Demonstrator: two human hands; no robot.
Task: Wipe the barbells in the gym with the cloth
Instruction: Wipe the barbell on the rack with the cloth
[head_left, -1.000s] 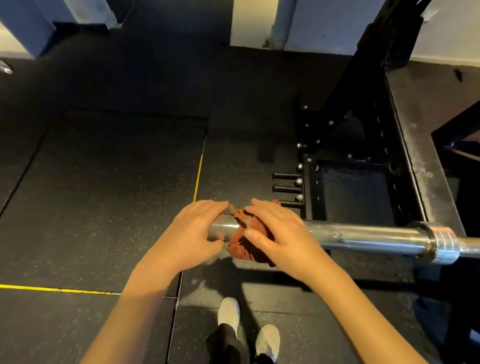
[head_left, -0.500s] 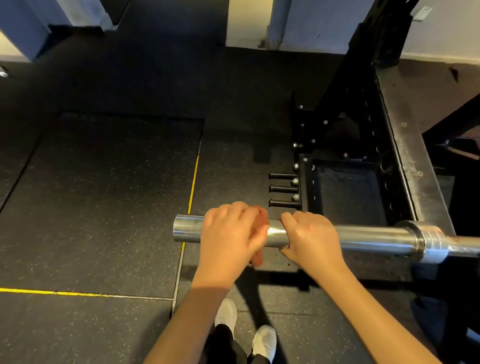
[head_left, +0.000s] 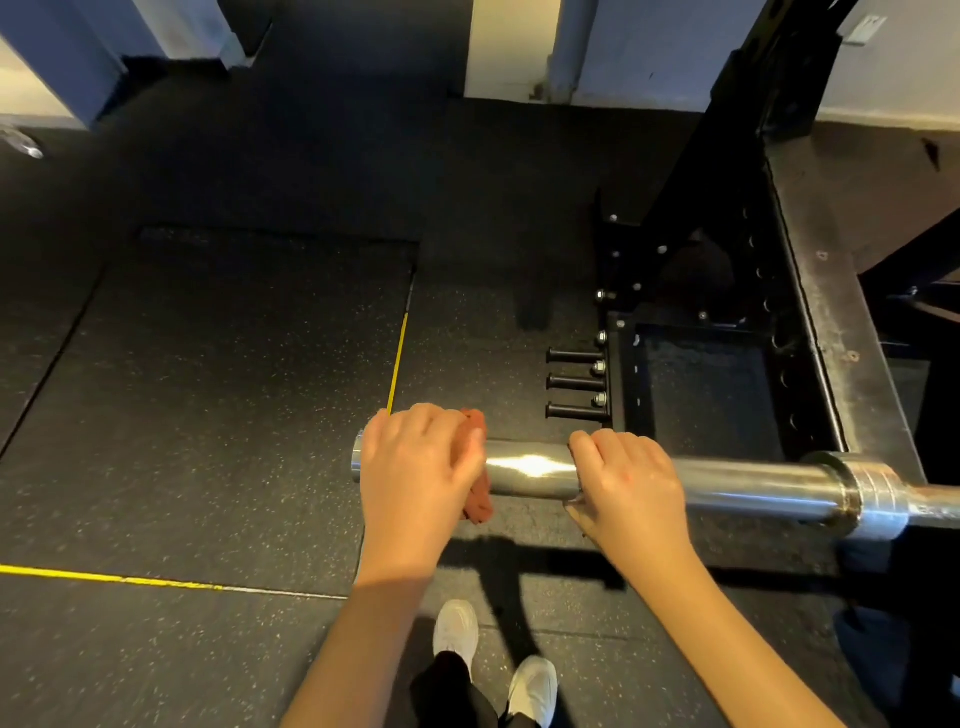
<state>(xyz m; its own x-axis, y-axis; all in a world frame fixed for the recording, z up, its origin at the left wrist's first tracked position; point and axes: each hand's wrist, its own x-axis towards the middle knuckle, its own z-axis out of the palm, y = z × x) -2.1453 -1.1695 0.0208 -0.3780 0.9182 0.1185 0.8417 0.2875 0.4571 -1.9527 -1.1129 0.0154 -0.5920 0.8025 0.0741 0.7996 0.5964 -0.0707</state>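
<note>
Chrome barbell (head_left: 753, 483) horizontal at approx. waist level, free end over rubber floor (head_left: 208, 415), other end running past black rack (head_left: 821, 322). At the free end, left hand (head_left: 418, 467) is curled over the sleeve w/ red cloth (head_left: 477, 501) pressed beneath, cloth edge hanging below. Just beside it, right hand (head_left: 631, 480) grips bare sleeve, fingers wrapped over top.

**Barbell** (head_left: 530, 470): polished metal, smooth and glossy, with a bright mirror-like highlight; its collar (head_left: 872, 499) shows duller, scuffed rings. **Cloth** (head_left: 478, 504): soft, matt, rust-red fabric, creased. **Floor** (head_left: 208, 415): black matt rubber-like tiles, finely grained with pale flecks. **Rack frame** (head_left: 836, 338): dark painted metal, worn to a dull grey sheen. **Pegs** (head_left: 571, 383): matt black, beside shiny bolts (head_left: 598, 367). **Shoes** (head_left: 457, 631): white, smooth, matt uppers.
</note>
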